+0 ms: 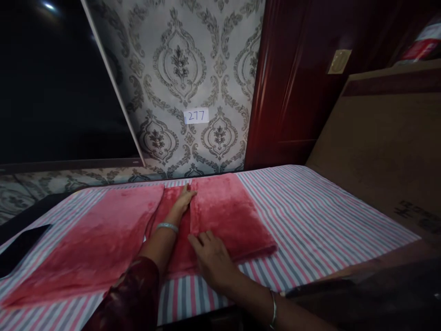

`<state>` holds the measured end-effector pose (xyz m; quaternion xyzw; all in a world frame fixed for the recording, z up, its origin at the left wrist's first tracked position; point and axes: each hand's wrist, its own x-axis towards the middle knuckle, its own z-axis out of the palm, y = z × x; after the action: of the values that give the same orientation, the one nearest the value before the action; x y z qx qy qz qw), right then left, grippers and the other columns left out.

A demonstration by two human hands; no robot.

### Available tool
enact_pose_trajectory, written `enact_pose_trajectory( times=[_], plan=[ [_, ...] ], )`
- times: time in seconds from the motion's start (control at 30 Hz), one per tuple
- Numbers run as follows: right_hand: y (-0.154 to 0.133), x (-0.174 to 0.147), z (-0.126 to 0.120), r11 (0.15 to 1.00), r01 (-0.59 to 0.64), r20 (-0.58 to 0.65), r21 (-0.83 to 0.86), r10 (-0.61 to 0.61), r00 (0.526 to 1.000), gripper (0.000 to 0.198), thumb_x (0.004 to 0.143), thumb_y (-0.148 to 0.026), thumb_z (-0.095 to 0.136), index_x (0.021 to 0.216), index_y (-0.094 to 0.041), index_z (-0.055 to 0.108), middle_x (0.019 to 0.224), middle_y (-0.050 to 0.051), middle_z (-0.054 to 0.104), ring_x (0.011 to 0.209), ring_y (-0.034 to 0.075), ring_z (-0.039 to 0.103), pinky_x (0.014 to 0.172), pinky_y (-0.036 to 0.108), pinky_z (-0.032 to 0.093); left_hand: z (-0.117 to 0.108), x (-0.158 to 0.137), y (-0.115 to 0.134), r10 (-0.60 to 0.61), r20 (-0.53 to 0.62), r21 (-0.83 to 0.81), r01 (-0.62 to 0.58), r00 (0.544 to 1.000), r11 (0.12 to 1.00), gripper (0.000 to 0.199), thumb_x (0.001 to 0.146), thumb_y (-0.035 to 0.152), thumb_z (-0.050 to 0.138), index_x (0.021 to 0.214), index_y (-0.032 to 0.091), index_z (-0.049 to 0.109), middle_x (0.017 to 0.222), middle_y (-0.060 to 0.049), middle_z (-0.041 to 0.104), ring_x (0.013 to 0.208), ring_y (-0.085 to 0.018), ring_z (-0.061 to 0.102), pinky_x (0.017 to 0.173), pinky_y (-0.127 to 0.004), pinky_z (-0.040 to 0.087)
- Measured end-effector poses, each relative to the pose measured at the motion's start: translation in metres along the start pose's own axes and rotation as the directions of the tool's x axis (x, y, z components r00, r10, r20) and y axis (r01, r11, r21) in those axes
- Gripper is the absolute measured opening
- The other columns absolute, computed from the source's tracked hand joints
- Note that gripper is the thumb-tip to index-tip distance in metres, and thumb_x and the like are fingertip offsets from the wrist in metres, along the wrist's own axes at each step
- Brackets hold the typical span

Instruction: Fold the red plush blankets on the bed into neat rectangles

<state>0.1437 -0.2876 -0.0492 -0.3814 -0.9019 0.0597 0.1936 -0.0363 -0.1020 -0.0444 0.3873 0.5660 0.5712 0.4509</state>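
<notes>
Two hands on one red towel (138, 230) here, spread over a striped sheet (310, 216) on what looks like a worktop or bed, hard to say which. The towel's long axis runs roughly 9 to 3 across the view, and its right end is already folded over into a thicker slab (227, 214) whose straight edge runs 12 to 6, right down the middle. Left hand (184, 200) is stretched out flat, fingers together and pointing to 12, lying along that edge at its far end; it's pressing, not gripping anything. Right hand (212, 257) sits at the near end of the same edge, fingers spread and palm down on the fold, also holding nothing as far as I can tell. So the folded part lies at 3 o'clock from both hands, the single flat layer at 9, and the right hand is the nearer one to the slab's front corner. A dark phone-like thing (20, 246) is at 9 near the sheet's edge. Behind: patterned wallpaper (193, 59) with a "277" label (196, 116), a dark red door (292, 82), and cardboard (379, 147) at 3.
</notes>
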Motion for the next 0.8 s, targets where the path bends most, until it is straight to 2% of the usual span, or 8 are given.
enact_pose_trajectory(
  times=[0.17,0.27,0.4,0.57,0.63,0.7,0.73,0.8],
  plan=[
    [-0.001,0.002,-0.01,0.999,0.046,-0.086,0.014,-0.045,0.995,0.049,0.09,-0.007,0.05,0.138,-0.02,0.051,0.115,0.011,0.063,0.101,0.026,0.057,0.083,0.038,0.048,0.006,0.003,0.008,0.032,-0.025,0.093,-0.029,0.999,0.995,0.088,0.076,0.011,0.067,0.156,0.019,0.032,0.118,-0.011,0.071,0.091,-0.022,0.071,0.078,-0.031,0.056],
    [-0.004,0.002,-0.005,0.997,0.072,-0.106,0.012,-0.071,0.992,0.051,0.089,-0.006,0.051,0.139,-0.019,0.05,0.115,0.012,0.063,0.101,0.026,0.057,0.082,0.04,0.049,0.001,0.0,0.011,0.07,-0.059,0.154,-0.06,0.996,0.986,0.084,0.072,0.009,0.066,0.151,0.02,0.04,0.127,-0.011,0.068,0.105,-0.024,0.069,0.087,-0.032,0.055],
    [-0.005,-0.002,0.013,0.996,0.092,-0.103,0.016,-0.089,0.991,0.056,0.087,-0.005,0.052,0.142,-0.018,0.047,0.117,0.013,0.063,0.1,0.027,0.057,0.082,0.042,0.051,-0.009,-0.007,0.009,0.088,-0.085,0.231,-0.066,0.992,0.971,0.079,0.067,0.009,0.068,0.143,0.015,0.05,0.144,-0.016,0.057,0.132,-0.03,0.055,0.103,-0.035,0.049],
    [-0.007,-0.007,0.018,0.992,0.118,-0.156,0.045,-0.11,0.982,0.056,0.089,-0.005,0.055,0.142,-0.019,0.048,0.12,0.012,0.065,0.1,0.026,0.058,0.083,0.042,0.051,-0.011,-0.012,0.012,0.128,-0.05,0.283,-0.109,0.991,0.953,0.08,0.064,0.009,0.067,0.142,0.02,0.053,0.154,-0.011,0.049,0.144,-0.029,0.043,0.116,-0.039,0.037],
    [-0.006,-0.011,0.011,0.973,0.219,-0.184,0.068,-0.204,0.962,0.053,0.09,-0.008,0.057,0.141,-0.018,0.05,0.121,0.011,0.066,0.101,0.025,0.059,0.084,0.041,0.052,-0.009,-0.015,0.014,0.137,-0.042,0.285,-0.119,0.99,0.951,0.079,0.064,0.008,0.066,0.141,0.021,0.053,0.154,-0.01,0.049,0.145,-0.028,0.041,0.118,-0.039,0.035],
    [0.002,-0.017,-0.001,0.935,0.335,-0.24,0.119,-0.3,0.923,0.048,0.093,-0.015,0.059,0.14,-0.02,0.052,0.121,0.01,0.067,0.103,0.024,0.06,0.085,0.039,0.052,-0.007,-0.018,0.016,0.13,-0.037,0.276,-0.115,0.991,0.954,0.076,0.067,0.01,0.067,0.14,0.02,0.052,0.151,-0.011,0.053,0.142,-0.029,0.044,0.115,-0.04,0.039],
    [0.009,-0.022,-0.008,0.918,0.368,-0.294,0.147,-0.315,0.902,0.045,0.094,-0.017,0.058,0.138,-0.022,0.054,0.119,0.009,0.068,0.103,0.024,0.061,0.086,0.039,0.052,-0.007,-0.02,0.016,0.121,-0.032,0.267,-0.108,0.992,0.958,0.074,0.068,0.011,0.067,0.14,0.019,0.051,0.147,-0.011,0.056,0.138,-0.03,0.049,0.111,-0.04,0.044],
    [0.033,-0.036,-0.024,0.921,0.342,-0.444,0.184,-0.233,0.866,0.041,0.095,-0.018,0.055,0.135,-0.025,0.057,0.117,0.008,0.07,0.105,0.023,0.063,0.091,0.041,0.052,-0.008,-0.027,0.016,0.103,-0.006,0.236,-0.098,0.995,0.967,0.07,0.071,0.014,0.068,0.139,0.02,0.051,0.135,-0.011,0.064,0.125,-0.03,0.061,0.1,-0.042,0.053]
  ],
)
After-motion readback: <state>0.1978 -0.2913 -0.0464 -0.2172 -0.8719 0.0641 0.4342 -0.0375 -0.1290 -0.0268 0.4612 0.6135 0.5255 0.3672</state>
